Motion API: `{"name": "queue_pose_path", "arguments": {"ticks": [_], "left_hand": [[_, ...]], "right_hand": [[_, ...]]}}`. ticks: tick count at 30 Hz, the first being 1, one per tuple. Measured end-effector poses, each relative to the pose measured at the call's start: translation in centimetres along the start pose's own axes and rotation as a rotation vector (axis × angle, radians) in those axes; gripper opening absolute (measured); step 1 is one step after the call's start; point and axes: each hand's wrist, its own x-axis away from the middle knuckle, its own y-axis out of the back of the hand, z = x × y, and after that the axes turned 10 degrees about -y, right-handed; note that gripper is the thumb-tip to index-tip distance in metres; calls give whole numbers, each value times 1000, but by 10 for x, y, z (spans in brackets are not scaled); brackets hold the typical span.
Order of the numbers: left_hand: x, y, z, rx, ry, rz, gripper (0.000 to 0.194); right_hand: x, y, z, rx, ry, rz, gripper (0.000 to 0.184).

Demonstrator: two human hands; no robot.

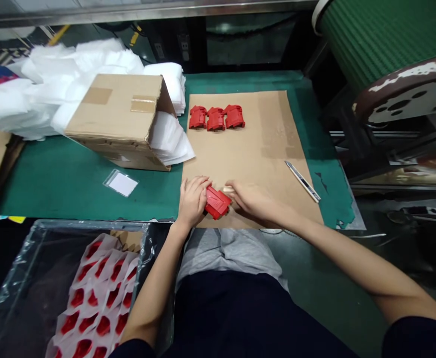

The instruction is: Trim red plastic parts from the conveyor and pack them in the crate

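Fingers (202, 185) of left hand (192, 201) and right hand (253, 199) closed on a red plastic housing (218, 202), held at 6 o'clock on a cardboard sheet (270, 159). Three matching housings (217, 117) already lined up at 12 o'clock; more red pieces (94, 298), sleeved in white foam, packed in a lined crate (91, 224) at 7 o'clock.

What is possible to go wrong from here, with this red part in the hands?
The red part sits at the near edge of the cardboard sheet, so if the left hand or right hand slips, it might drop off the sheet. The knife lies on the sheet to the right; a careless reach might touch it, though I cannot tell if its blade is out.
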Motion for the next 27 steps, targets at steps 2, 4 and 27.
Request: {"name": "queue_pose_path", "arguments": {"ticks": [2,4,27], "left_hand": [[-6,0,-3,-34,-28,35,46],[-15,-4,-5,-40,-84,37,46],[-26,-29,-10,71,-14,-196,43]], "right_hand": [[7,-7,-4,-128,-164,-21,25],[8,-17,-6,-210,-285,-42,25],[6,-49,3,-127,-570,-98,22]]}}
